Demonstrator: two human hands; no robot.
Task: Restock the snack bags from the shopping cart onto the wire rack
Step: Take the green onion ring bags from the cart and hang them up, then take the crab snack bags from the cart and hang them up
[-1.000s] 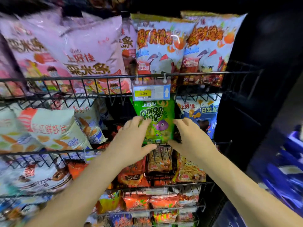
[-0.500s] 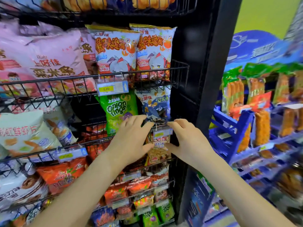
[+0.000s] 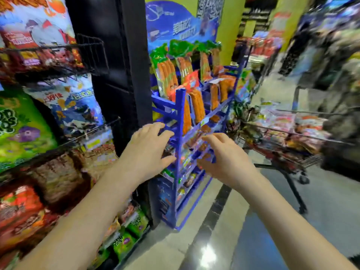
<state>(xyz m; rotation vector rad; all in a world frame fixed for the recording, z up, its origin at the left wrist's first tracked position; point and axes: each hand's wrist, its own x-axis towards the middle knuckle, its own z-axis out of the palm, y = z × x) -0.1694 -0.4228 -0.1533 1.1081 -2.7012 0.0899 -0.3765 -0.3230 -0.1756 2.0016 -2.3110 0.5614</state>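
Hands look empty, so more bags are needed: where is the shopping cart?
In the head view the shopping cart stands at right, just beyond the blue display stand.

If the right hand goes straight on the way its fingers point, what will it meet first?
Probably the right hand meets the blue display stand, at its middle shelves; depth is unclear.

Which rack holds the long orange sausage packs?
The blue plastic display stand, right of the black wire rack; the wire rack holds puffy snack bags instead.
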